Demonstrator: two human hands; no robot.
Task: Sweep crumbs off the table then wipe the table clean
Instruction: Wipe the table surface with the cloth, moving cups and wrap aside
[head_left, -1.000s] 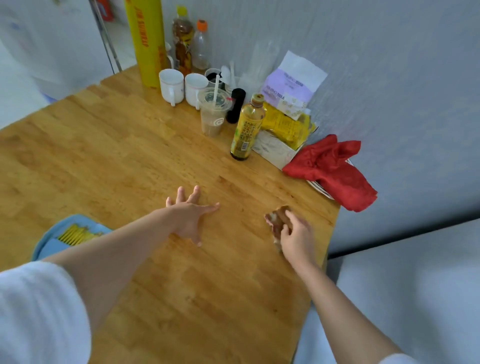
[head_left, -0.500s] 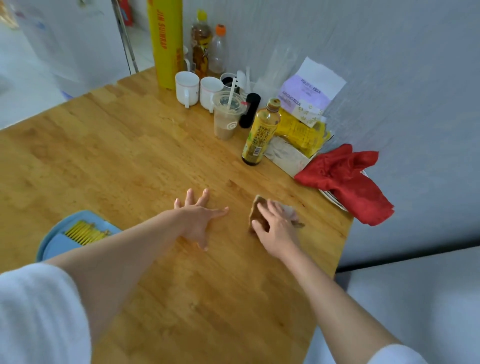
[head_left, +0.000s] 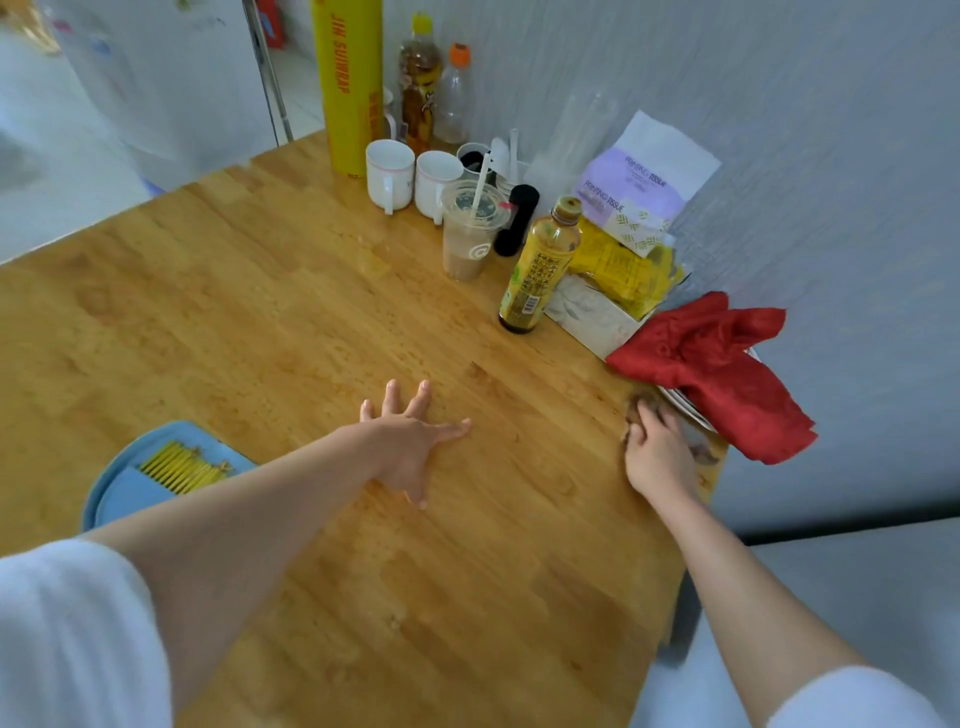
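Right hand (head_left: 655, 457) grasps a crumpled brown wiping cloth (head_left: 698, 448) at the wooden tabletop's (head_left: 270, 322) right edge — unwiped wood stretches leftward, where the left hand (head_left: 410, 441) lies released, flat.

Broad bare stretch of wooden desk (head_left: 218, 312) across the middle and left. Along the far wall, crowding the way: yellow wrap roll (head_left: 349, 85), two white mugs (head_left: 390, 171), iced drink cup (head_left: 470, 228), tea bottle (head_left: 540, 265), tissue packs (head_left: 641, 182). At right edge, red cloth (head_left: 711, 364) over a plate. Near left, blue dustpan (head_left: 124, 488).
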